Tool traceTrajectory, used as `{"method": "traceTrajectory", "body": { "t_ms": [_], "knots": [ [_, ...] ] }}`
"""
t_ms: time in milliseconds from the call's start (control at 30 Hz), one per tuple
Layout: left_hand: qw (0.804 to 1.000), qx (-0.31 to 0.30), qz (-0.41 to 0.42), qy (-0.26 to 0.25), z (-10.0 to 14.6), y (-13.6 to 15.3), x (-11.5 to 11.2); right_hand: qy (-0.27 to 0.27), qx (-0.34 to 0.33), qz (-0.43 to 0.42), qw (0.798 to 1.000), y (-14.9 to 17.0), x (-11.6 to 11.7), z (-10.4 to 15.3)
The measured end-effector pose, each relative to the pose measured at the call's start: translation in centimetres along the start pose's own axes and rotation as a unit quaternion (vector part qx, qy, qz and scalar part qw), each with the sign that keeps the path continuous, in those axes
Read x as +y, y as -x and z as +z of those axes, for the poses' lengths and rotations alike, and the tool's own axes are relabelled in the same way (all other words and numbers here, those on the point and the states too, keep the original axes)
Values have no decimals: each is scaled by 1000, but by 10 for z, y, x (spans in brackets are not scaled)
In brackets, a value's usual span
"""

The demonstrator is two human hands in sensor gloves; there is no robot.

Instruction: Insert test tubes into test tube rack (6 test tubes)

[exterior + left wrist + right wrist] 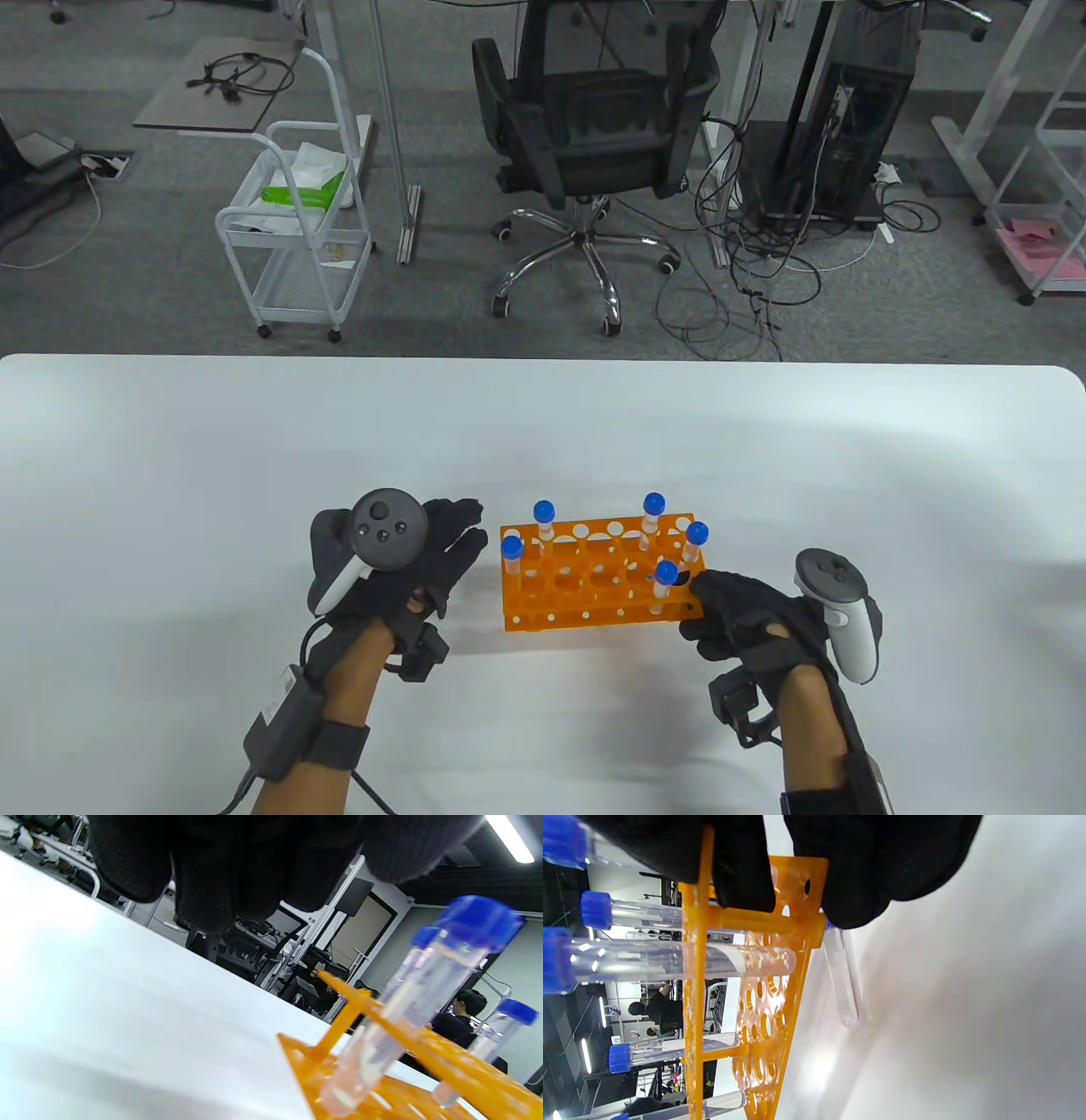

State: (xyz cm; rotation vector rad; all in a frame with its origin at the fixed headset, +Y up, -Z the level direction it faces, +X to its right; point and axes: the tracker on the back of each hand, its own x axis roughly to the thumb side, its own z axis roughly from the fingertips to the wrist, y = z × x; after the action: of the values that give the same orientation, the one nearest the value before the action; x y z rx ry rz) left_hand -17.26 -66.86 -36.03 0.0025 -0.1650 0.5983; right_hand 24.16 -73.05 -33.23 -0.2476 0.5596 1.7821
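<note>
White bench [212, 475], office chair [594, 127] and wire cart [297, 246] on the grey floor past its far edge. Orange test tube rack [585, 586] near the middle of the bench toward the near edge, five blue-capped tubes upright in it: two at the left end [512, 552] [544, 514], three at the right end [652, 508] [696, 536] [666, 576]. Left hand [424, 552] just beside the rack's left end, fingers [203, 870] fairly straight and close together, angled toward the rack, above the bench surface and holding nothing; contact with the rack not discernible. Right hand [738, 615] at the rack's near right corner, fingers [742, 866] curled over the top plate and right end there. Seen from the right wrist, a sixth clear tube [842, 980] outside the rack, just beside its base plate, upper end hidden under the glove; whether the fingers pinch it, cannot tell.
</note>
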Motion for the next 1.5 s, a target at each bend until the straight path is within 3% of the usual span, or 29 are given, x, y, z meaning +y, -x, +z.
{"method": "traceTrajectory", "body": {
  "t_ms": [233,500,667,1033,1500],
  "knots": [
    [999,8,-6,42,-25,8,-21,34,7,-24,999,7,-20,3],
    [991,-29,-61,118,-48,-11,-68,80,9,-56,995,13,-41,9],
    [981,-68,-97,154,-49,-30,-95,107,8,-74,991,16,-49,12],
    [964,-147,-137,175,-34,-78,-134,143,15,-85,986,20,-54,14],
    [955,-147,-183,180,-32,-117,-179,163,25,-95,982,21,-59,15]
  ]
}}
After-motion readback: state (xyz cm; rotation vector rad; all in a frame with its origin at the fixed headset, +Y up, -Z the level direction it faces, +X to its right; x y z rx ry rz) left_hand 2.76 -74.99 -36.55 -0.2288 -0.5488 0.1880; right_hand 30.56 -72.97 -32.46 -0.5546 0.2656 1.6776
